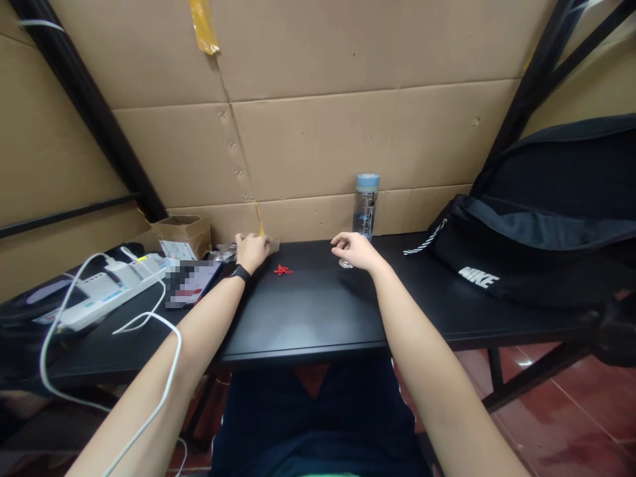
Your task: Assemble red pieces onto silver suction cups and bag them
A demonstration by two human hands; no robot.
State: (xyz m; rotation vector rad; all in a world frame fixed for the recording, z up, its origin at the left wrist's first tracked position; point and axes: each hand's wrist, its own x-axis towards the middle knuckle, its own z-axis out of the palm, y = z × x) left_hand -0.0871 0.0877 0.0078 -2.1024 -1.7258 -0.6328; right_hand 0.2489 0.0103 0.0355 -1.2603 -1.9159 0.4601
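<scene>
My left hand reaches to the back of the black table, at some clear plastic packaging. Its fingers are bent down and what they hold, if anything, is too small to make out. A red knotted cord lies on the table just right of this hand. My right hand hovers over the table in front of a clear bottle with a blue lid. Its fingers are curled, and a small clear object shows just beneath them; whether they touch it is unclear.
On the left are an open cardboard box, a white power strip with plugs, a flat dark item and a white cable crossing my left forearm. A black backpack stands right. Cardboard panels back the table.
</scene>
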